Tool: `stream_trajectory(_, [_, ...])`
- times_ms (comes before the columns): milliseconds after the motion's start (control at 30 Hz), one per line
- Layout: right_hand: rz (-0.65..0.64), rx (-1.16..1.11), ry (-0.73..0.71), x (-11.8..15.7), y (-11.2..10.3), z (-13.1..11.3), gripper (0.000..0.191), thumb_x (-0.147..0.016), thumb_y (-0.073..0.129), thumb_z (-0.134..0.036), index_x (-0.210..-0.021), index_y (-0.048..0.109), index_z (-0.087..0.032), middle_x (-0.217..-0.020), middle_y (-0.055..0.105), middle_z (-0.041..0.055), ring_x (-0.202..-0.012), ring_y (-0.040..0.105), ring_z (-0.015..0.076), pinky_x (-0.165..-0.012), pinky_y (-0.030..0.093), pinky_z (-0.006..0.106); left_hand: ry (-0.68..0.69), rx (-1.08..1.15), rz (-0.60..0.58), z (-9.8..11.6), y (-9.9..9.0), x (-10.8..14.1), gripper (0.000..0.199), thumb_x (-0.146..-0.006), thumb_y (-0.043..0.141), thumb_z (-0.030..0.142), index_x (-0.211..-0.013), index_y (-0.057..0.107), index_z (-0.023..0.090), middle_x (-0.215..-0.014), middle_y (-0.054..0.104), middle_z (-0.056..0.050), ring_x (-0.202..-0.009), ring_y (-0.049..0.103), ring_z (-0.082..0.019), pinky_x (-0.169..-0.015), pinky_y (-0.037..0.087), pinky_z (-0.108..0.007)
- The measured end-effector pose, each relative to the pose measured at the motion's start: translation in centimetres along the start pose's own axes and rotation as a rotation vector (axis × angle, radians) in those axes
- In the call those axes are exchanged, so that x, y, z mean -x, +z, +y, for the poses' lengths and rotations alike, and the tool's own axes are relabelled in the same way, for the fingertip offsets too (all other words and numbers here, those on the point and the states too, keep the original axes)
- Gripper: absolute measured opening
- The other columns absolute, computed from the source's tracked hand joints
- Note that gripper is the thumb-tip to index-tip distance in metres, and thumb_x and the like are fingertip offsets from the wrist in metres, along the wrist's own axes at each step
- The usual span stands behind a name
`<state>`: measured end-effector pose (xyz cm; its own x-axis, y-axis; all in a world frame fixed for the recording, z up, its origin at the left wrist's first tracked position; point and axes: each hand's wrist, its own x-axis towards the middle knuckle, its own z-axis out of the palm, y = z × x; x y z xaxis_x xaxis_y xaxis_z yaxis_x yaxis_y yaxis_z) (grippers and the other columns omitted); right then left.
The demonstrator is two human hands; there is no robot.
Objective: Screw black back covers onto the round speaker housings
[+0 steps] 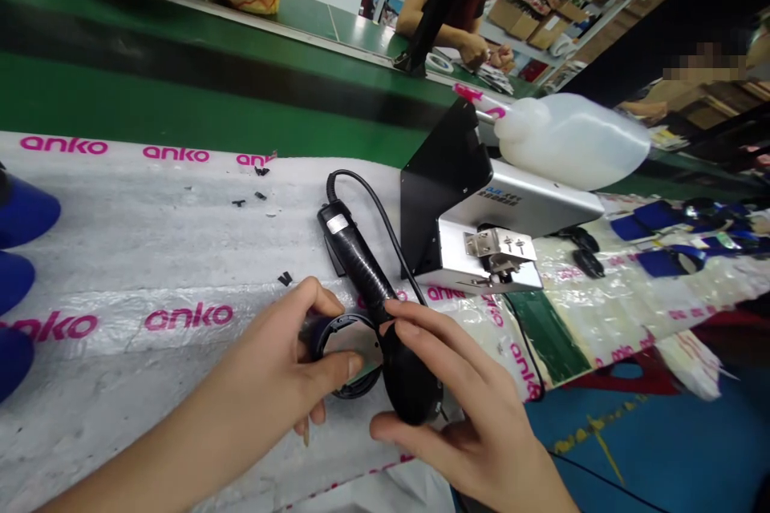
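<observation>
In the head view, the left hand (285, 369) pinches a round black ring (354, 395), its thumb lying on the pale disc (365, 343) inside and its fingers curled about the rim. The ring is low in the middle, over the wrapped table (126, 264), to the right of the left palm. Being round, it has no long axis; its open side faces up toward the camera.

The right hand (469, 385) curves around a smooth black bulb (412, 381), fingers on its far side and thumb at its near end. The bulb lies just right of the ring, left of the right palm, its longer axis running away from the person and slightly leftward, its rounded end pointing back toward them.

A black handle (361, 260) slants from far left to near right, its near end at the bulb and the right fingertips; whether handle and bulb are joined, I cannot tell. The right hand is nearer to it. A cord (380, 204) leaves its far end and loops rightward.
</observation>
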<state>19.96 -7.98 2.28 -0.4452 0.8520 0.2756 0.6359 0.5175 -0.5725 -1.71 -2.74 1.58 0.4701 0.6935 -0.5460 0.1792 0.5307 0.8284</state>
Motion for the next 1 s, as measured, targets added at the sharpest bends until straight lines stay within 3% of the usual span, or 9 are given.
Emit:
stream_trajectory(100, [0.01,0.045,0.007,-0.3,0.0,-0.5,0.069,-0.087,0.074,-0.032,-0.147,0.04,-0.023,-0.142,0.051,0.0081,-0.13,0.053,0.0153,-0.109,0.046,0.022,0.017,0.02,-0.013,-0.4,0.1,-0.2,0.03,-0.084,0.072,0.036,-0.094,0.046,0.026,-0.089,0.062,0.006,-0.048,0.058,-0.008,-0.039,0.046,-0.018])
stream_trajectory(200, [0.039,0.125,0.05,-0.7,0.3,-1.2,0.067,-0.088,0.072,-0.038,-0.145,0.043,-0.022,-0.137,0.057,0.0072,-0.126,0.057,0.0142,-0.106,0.048,0.019,0.049,0.01,-0.044,-0.7,-0.4,-0.4,0.028,-0.088,0.069,0.039,-0.098,0.045,0.027,-0.084,0.062,0.006,-0.05,0.06,-0.01,-0.042,0.048,-0.019])
stream_trajectory(367, [-0.034,0.168,0.026,-1.9,1.4,-1.9,0.057,-0.094,0.062,-0.042,-0.141,0.047,-0.014,-0.141,0.058,0.0102,-0.131,0.055,0.0164,-0.11,0.047,0.026,0.104,0.099,-0.364,-0.2,-3.1,-0.6,0.021,-0.098,0.057,0.037,-0.11,0.048,0.023,-0.082,0.068,0.002,-0.069,0.072,-0.016,-0.069,0.059,-0.029])
stream_trajectory(533, [-0.091,0.107,0.004,-2.4,1.8,-1.3,0.059,-0.091,0.067,-0.038,-0.142,0.046,-0.015,-0.143,0.057,0.0098,-0.13,0.057,0.0163,-0.109,0.047,0.025,0.078,0.201,-0.51,-0.1,-4.8,-1.0,0.021,-0.098,0.057,0.024,-0.116,0.049,0.02,-0.089,0.07,-0.002,-0.077,0.074,-0.018,-0.081,0.058,-0.036])
stream_trajectory(800, [-0.112,0.204,0.006,-2.4,1.8,-1.3,0.058,-0.094,0.063,-0.037,-0.145,0.042,-0.019,-0.139,0.06,0.0062,-0.124,0.062,0.0155,-0.105,0.05,0.022,0.093,0.219,-0.523,-0.4,-4.8,-1.2,0.022,-0.095,0.055,0.018,-0.115,0.048,0.018,-0.09,0.068,-0.004,-0.076,0.073,-0.019,-0.08,0.058,-0.04])
stream_trajectory(1000, [-0.046,0.217,0.001,-1.6,2.7,-1.0,0.054,-0.096,0.06,-0.039,-0.143,0.045,-0.019,-0.141,0.058,0.0092,-0.125,0.061,0.0199,-0.102,0.055,0.028,0.101,0.247,-0.54,-0.8,-5.1,-1.7,0.024,-0.093,0.058,0.018,-0.114,0.048,0.019,-0.089,0.068,-0.003,-0.069,0.071,-0.015,-0.077,0.056,-0.037])
